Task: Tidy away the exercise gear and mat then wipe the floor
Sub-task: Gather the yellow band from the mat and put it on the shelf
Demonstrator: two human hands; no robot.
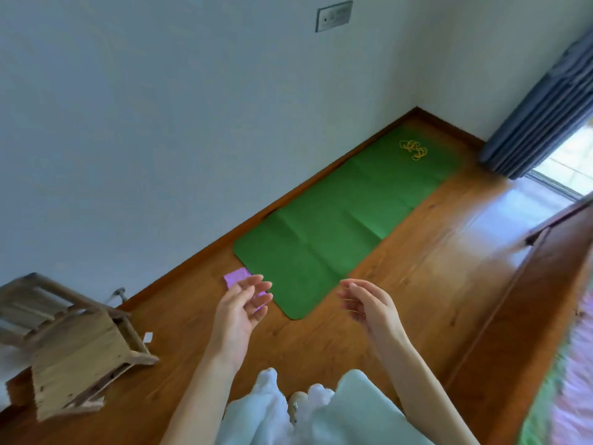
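A green exercise mat (337, 226) lies flat on the wooden floor along the wall. A tangled yellow cord (413, 149) rests on its far end. A small purple cloth (236, 277) lies on the floor by the mat's near left corner, partly hidden behind my left hand (240, 311). Both hands are raised in front of me with relaxed, slightly bent fingers and hold nothing. My right hand (369, 305) hovers just past the mat's near edge.
A small wooden chair (73, 351) stands at the left by the wall. A wooden bed frame (526, 300) with patterned bedding runs along the right. Dark curtains (539, 110) hang at the far right beside a bright window. The wooden floor (442, 252) shows between mat and bed.
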